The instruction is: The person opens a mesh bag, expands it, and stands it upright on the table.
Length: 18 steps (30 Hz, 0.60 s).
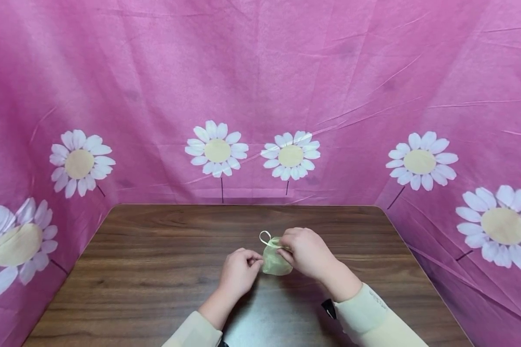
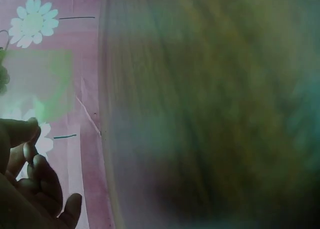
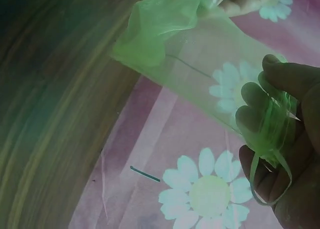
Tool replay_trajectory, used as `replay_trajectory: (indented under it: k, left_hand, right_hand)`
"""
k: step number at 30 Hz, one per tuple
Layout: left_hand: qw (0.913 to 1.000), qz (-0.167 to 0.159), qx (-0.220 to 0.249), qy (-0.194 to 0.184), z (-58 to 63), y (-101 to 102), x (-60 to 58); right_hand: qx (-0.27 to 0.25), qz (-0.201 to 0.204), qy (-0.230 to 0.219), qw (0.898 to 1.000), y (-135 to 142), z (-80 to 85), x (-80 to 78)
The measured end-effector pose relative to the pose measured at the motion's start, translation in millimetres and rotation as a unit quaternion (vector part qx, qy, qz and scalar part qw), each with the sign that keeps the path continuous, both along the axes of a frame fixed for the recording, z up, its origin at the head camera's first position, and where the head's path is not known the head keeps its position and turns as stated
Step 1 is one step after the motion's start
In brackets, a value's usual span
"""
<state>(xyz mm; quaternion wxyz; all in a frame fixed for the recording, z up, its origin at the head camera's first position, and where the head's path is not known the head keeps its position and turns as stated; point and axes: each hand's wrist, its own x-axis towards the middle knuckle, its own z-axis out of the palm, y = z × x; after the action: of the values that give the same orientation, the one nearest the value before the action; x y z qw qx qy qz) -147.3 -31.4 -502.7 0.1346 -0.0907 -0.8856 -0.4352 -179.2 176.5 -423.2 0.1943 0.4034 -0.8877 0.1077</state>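
A small, sheer pale-green drawstring pouch (image 1: 274, 262) is held up between both hands over the table. The right hand (image 1: 308, 253) grips its gathered top, and a light cord loop (image 1: 265, 237) sticks out there. Seen from the right wrist, the see-through pouch (image 3: 200, 64) is stretched from the right hand (image 3: 300, 124) toward the left one, with one lower corner bunched. At the pouch's left edge, the left hand (image 1: 239, 272) pinches the fabric between thumb and finger. In the left wrist view the left hand (image 2: 30, 174) has its other fingers loosely bent.
The dark wood-grain table (image 1: 156, 250) lies beneath the hands. A pink cloth (image 1: 252, 72) printed with white daisies surrounds it at the back and both sides. Light sleeves (image 1: 373, 313) cover the forearms.
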Motion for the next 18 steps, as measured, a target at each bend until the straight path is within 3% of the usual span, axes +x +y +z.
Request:
replay_trajectory:
  k: [6,11,18]
  left_hand:
    - [0.9968,-0.004,-0.071,-0.036,1.5,-1,-6.6]
    - [0.9952,-0.015,-0.071,-0.065,1.4,-2,-10.2]
    - [0.9945,-0.019,-0.067,-0.077,-1.3,-3,-14.9]
  right_hand:
    - [0.025,-0.007,-0.001,1.000,-5,-8.8,-3.1]
    - [0.043,-0.015,-0.006,0.999,-9,-18.1,-5.1]
    - [0.049,-0.020,-0.012,0.999,-15,-23.6,-7.4]
